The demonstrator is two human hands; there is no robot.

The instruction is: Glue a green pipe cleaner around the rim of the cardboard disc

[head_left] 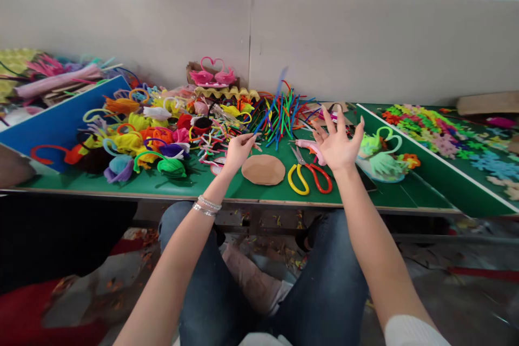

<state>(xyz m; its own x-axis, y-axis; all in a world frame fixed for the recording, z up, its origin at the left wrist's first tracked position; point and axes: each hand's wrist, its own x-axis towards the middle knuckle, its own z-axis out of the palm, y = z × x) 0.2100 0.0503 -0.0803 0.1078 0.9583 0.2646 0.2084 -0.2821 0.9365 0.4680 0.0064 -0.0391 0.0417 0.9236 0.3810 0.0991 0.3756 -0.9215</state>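
My left hand (242, 150) pinches the lower end of a blue pipe cleaner (271, 108), which slants up to the right, its top blurred. Spread wide and empty, my right hand (339, 143) is raised above the table. Between the hands lies an oval piece of brown cardboard (263, 169). Beside it are scissors (310, 171) with one yellow and one red handle, blades pointing away from me. A pink pipe-cleaner piece (311, 148) rests just left of my right hand. Behind, a bundle of loose pipe cleaners (286, 119) in several colours fans out.
Many coloured pipe-cleaner swans (133, 143) are heaped at left beside a blue divider (93, 119). A pink swan pair (213, 74) stands at the back. To the right are a green swan piece (383, 159), a green divider (438, 165) and piled flower shapes (438, 132).
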